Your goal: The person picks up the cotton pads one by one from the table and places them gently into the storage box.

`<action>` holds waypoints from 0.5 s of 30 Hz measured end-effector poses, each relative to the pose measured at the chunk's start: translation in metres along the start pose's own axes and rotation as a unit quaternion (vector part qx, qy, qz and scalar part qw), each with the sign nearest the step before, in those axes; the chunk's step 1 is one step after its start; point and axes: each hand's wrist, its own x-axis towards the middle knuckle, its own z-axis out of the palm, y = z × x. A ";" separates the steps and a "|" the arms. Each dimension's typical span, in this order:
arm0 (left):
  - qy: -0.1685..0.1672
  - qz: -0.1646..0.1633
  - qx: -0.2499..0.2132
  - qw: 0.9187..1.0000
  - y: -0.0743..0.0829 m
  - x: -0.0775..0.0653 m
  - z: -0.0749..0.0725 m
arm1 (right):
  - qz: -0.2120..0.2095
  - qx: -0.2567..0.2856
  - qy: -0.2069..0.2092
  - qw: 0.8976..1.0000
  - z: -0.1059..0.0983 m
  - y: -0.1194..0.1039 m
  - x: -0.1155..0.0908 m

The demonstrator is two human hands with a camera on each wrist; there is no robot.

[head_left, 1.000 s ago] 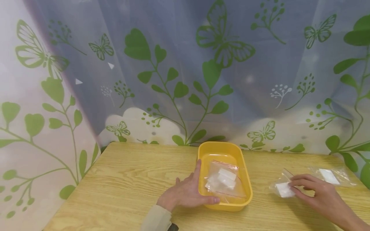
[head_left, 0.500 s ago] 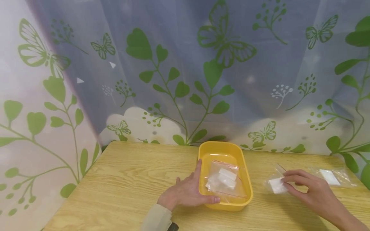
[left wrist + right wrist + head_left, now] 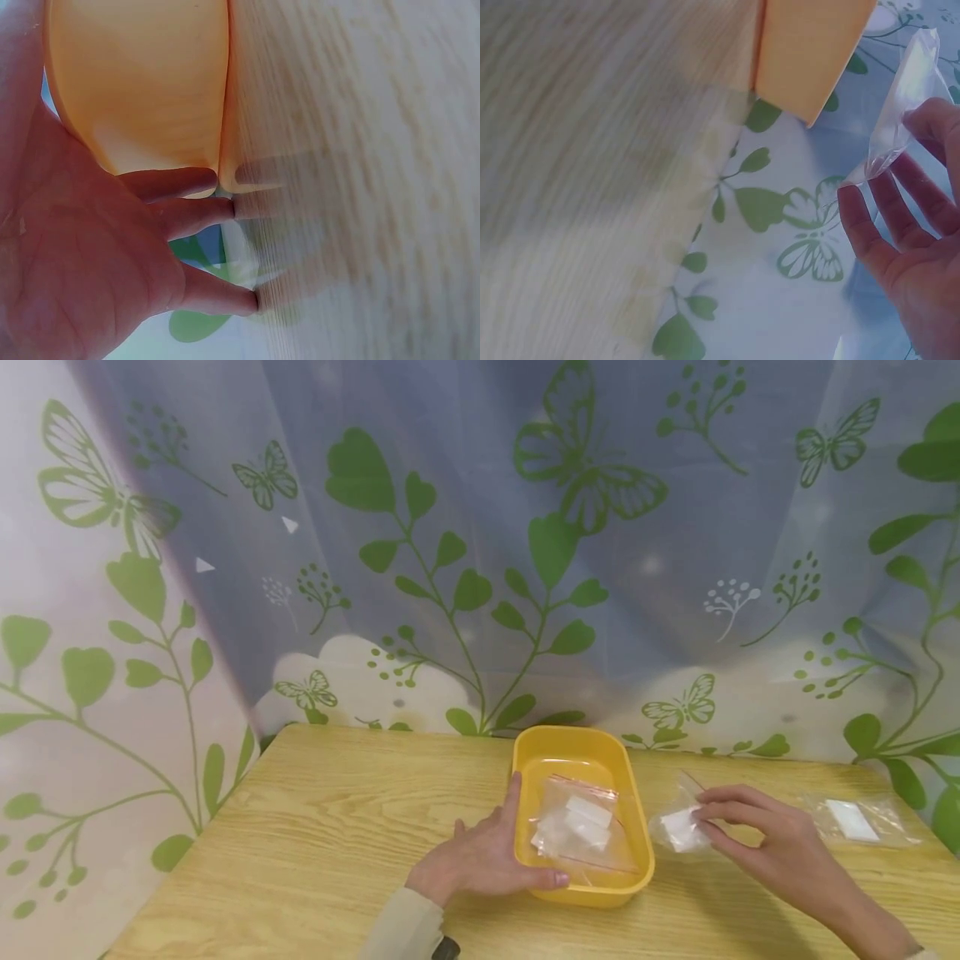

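Note:
My left hand [image 3: 483, 857] rests against the near left side of a yellow plastic bin [image 3: 642, 827], its thumb across the near rim. In the left wrist view its fingers [image 3: 202, 217] are spread fairly straight, tips down at the tabletop beside the bin wall. Inside the bin lie several clear zip bags [image 3: 573, 827] with white contents. My right hand [image 3: 772, 835] pinches another clear zip bag [image 3: 681, 828] holding something white, just right of the bin. The right wrist view has this bag [image 3: 901, 105] between thumb and fingertips, above the table.
One more clear bag [image 3: 855, 821] with a white flat piece lies on the wooden table [image 3: 360, 827] at the right. Behind the table hangs a curtain [image 3: 450, 610] printed with leaves and butterflies, close to the bin's far end.
My right hand has carried its zip bag leftward, from beside the other bag on the table to near the bin's right side. The left hand and bin have stayed put.

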 end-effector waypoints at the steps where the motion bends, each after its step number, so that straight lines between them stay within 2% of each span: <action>1: 0.000 -0.001 0.000 1.000 0.000 0.000 0.000 | -0.002 0.005 -0.001 1.000 0.001 -0.001 0.002; 8: -0.002 -0.003 0.003 1.000 0.002 -0.001 0.001 | -0.006 0.045 -0.010 0.999 0.013 -0.006 0.013; 15: 0.001 0.002 0.005 1.000 -0.001 0.001 0.001 | -0.054 0.076 -0.008 0.996 0.028 -0.011 0.028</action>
